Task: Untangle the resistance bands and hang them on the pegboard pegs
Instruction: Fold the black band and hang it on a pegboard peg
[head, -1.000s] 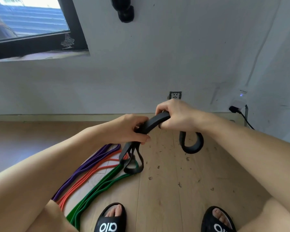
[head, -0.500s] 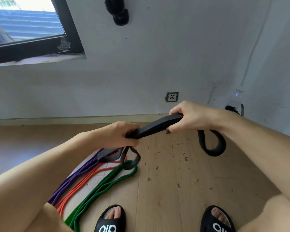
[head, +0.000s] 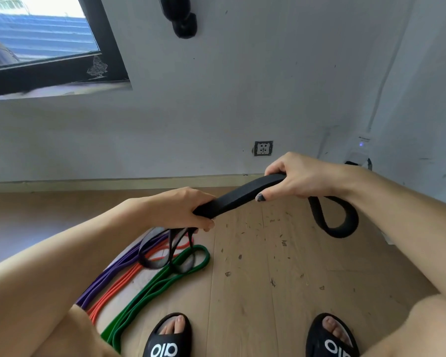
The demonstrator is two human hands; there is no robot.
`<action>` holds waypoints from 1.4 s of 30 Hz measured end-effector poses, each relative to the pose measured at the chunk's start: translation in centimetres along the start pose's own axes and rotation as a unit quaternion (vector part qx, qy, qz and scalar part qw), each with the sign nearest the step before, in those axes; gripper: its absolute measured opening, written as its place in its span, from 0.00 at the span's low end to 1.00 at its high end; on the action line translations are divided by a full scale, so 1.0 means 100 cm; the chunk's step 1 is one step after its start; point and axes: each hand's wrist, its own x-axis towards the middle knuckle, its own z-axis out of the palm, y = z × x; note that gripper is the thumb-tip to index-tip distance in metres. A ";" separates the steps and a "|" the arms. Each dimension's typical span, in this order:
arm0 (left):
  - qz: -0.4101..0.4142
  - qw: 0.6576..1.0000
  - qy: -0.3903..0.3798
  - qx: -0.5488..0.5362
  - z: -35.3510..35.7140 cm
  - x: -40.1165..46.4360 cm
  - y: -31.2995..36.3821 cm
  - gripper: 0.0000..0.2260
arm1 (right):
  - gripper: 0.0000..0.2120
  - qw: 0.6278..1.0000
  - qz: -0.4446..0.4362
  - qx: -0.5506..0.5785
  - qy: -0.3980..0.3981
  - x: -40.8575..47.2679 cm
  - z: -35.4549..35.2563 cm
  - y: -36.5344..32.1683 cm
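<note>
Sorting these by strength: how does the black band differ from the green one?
The black band is wider; the green band is narrow. Black is held up, gripped by the left hand and right hand; green lies on the floor, untouched. Both are loops.

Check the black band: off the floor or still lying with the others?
Off the floor. Left hand and right hand grip the black band; its ends hang as loops.

A black band (head: 240, 199), purple band (head: 108, 276), orange band (head: 119, 287) and green band (head: 150, 289) are seen; black slides (head: 165, 338) bear white lettering.
</note>
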 end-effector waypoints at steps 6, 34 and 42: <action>-0.013 0.998 -0.022 -0.063 0.006 0.001 -0.003 0.05 | 0.15 1.000 -0.005 0.009 0.016 0.001 -0.002 0.003; 0.002 0.997 0.061 -0.049 -0.023 0.019 -0.024 0.04 | 0.15 0.990 -0.002 0.102 0.092 0.021 -0.025 0.026; -0.011 0.997 0.055 -0.049 -0.120 0.086 -0.042 0.06 | 0.14 0.976 -0.003 0.168 0.137 0.075 -0.089 0.028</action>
